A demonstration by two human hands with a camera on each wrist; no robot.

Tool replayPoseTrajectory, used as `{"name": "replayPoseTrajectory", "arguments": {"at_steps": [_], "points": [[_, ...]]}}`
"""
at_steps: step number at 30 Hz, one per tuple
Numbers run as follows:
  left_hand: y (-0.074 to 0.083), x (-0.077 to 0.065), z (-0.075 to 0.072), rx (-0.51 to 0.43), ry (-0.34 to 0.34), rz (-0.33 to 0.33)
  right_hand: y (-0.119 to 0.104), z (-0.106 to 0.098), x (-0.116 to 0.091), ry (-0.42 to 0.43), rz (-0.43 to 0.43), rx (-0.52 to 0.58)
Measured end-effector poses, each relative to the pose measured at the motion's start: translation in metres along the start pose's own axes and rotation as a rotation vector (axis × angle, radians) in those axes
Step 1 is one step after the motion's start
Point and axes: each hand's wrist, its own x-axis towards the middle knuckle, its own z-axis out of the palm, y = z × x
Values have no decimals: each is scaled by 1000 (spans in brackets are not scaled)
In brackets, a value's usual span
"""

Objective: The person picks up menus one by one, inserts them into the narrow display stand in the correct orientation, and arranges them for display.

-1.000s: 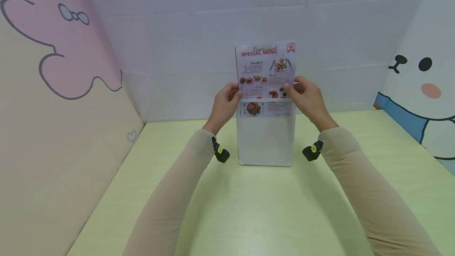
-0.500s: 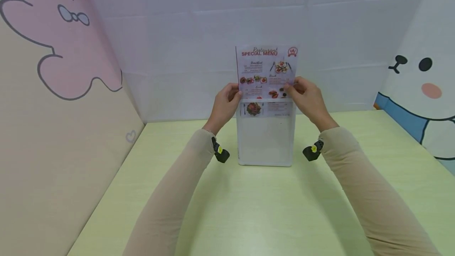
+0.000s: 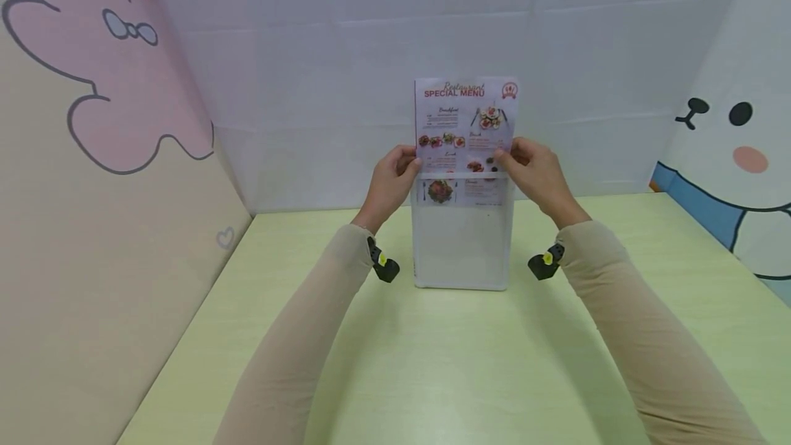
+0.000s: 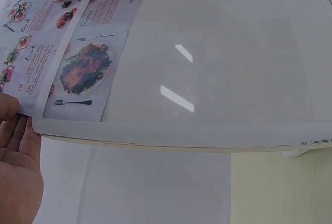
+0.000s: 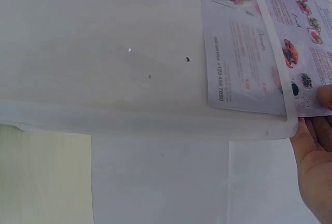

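A printed menu sheet stands upright, its lower end inside a white display stand with a clear front. Through that front, in the left wrist view, a food picture on the menu shows below the stand's top rim. My left hand pinches the menu's left edge just above the rim, thumb in front and fingers behind. On the opposite edge, my right hand pinches the sheet the same way. The right wrist view has the right thumb on the print, with the other fingers behind the stand's corner.
The stand rests on a pale yellow-green table. Behind it hangs a white sheet-like backdrop. Side walls carry cartoon drawings, a pink animal at left and a white one at right.
The menu's upper part has shifted slightly to the right, and its lower edge sits marginally lower behind the clear front. Both hands keep their grip; the right has dropped very slightly.
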Motion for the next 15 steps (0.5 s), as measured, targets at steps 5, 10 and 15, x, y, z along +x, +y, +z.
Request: {"name": "replayPoseTrajectory", "arguments": {"at_steps": [5,10,15], "points": [[0,1,0,-7,-5,2,-1,-2,-1,-8,-4,8],[2,2,-1,-22,-11,-11,-3,-3,-1,-16,-7,12],[3,4,-2,-25,-10,-19,-3,-3,1,-13,1,4]]}}
